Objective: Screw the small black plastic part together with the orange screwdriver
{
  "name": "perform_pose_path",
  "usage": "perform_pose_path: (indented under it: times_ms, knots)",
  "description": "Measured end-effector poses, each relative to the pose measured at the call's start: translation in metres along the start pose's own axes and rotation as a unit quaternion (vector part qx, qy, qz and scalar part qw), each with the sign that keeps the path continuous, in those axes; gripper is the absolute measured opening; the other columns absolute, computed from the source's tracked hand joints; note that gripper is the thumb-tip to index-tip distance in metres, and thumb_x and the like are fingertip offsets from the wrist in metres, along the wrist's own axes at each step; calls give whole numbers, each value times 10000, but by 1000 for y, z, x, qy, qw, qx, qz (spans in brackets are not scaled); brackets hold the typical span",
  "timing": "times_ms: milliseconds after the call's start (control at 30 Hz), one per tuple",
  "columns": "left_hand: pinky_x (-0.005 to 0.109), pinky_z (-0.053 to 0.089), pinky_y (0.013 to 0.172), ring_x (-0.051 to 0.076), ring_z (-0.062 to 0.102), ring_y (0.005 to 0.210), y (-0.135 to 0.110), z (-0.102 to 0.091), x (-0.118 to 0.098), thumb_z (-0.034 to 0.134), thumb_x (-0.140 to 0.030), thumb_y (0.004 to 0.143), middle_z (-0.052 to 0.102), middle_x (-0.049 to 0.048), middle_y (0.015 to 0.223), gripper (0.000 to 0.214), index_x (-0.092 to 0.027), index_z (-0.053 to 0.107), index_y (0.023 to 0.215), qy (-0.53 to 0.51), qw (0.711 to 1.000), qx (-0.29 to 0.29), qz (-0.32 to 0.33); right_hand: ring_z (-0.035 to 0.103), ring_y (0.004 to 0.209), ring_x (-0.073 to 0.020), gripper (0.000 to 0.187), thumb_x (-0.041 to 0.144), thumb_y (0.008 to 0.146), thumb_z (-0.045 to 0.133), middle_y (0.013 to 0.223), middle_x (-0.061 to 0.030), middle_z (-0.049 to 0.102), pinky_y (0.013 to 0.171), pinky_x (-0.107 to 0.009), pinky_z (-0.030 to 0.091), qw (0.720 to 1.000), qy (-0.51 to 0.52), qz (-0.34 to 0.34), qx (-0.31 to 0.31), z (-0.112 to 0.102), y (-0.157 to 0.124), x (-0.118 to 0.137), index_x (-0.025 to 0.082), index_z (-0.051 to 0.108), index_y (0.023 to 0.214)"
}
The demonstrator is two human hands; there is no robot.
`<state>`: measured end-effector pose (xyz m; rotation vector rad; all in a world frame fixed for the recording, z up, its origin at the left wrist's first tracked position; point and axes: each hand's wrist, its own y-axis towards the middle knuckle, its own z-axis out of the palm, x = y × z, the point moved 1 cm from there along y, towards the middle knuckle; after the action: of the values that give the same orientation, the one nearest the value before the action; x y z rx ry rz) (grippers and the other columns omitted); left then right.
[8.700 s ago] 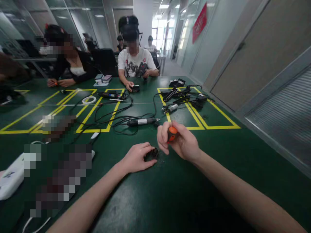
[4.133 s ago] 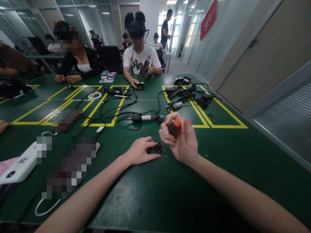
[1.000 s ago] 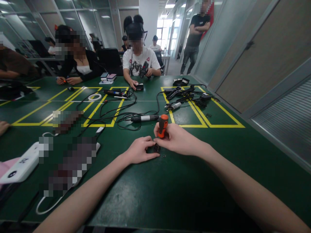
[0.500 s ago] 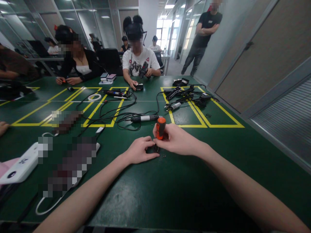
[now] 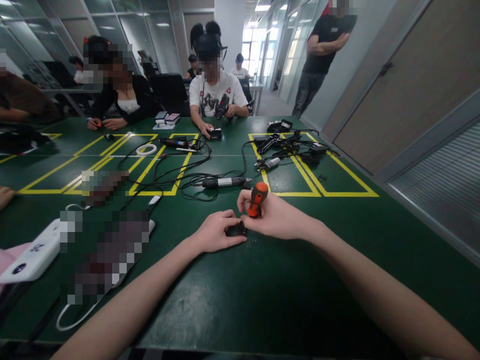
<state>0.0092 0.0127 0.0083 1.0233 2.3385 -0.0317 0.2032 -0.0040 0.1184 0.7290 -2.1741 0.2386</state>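
Screwdriver [image 5: 255,204] leans further right now, right hand [image 5: 279,215] gripping it; left hand [image 5: 215,232] pinches a small dark part [image 5: 242,228], near middle of the table [image 5: 210,305]; screwdriver looks light, hard; hold its fat handle [image 5: 258,192].

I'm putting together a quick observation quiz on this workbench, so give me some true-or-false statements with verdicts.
1. The right hand holds an orange-and-black screwdriver. True.
2. The screwdriver is held handle-down. False: its handle is uppermost and tilted.
3. The left hand has a small dark part between thumb and fingers. True.
4. A white ring lies left of the black-and-silver cylindrical tool. True.
5. Everyone in view is seated. False: one person stands, arms crossed.
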Motion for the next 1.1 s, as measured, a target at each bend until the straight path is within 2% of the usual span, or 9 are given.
perform_pose_path:
  times_ms: [167,300,500,700,967,1100]
  knots:
    - [313,516,823,213,677,922,0,0,0,758,-466,903,701,64,1045,288,-193,782,994,-8,1000,0,0,475,620,-122,115,270,860,635,691,66,508,636,-269,391,999,39,5,-13,0,-1,-2,222,531,862]
    - [301,503,799,206,669,904,1,-1,-1,760,-469,904,695,59,1033,290,-194,783,994,-7,1000,3,-2,481,610,-120,98,218,850,622,666,79,489,627,-262,390,999,42,-6,-18,-2,0,-3,219,545,910]
    - [271,471,742,179,639,844,1,-2,-3,763,-464,898,664,37,954,265,-201,779,933,-1,1000,3,-3,508,620,-124,155,173,785,687,693,61,541,605,-257,396,999,21,16,-19,-7,-1,-1,200,606,914]
    - [277,470,743,186,640,850,1,-1,-3,766,-475,894,672,45,967,280,-200,778,942,7,1000,3,-7,518,626,-125,72,211,817,673,675,58,537,634,-265,403,999,-8,25,-26,-7,-3,-1,194,625,869]
    - [281,472,739,182,633,841,1,-3,-4,764,-471,893,658,32,929,271,-206,777,943,3,1000,7,-9,475,600,-114,152,156,774,651,675,68,531,592,-248,392,999,44,27,2,-8,-2,4,192,613,916]
    - [279,466,729,181,634,834,1,-3,-3,765,-457,892,661,32,933,255,-206,777,934,-1,1000,9,-9,508,635,-126,141,174,781,660,714,50,564,616,-256,412,999,44,23,4,-7,-2,3,198,606,909]
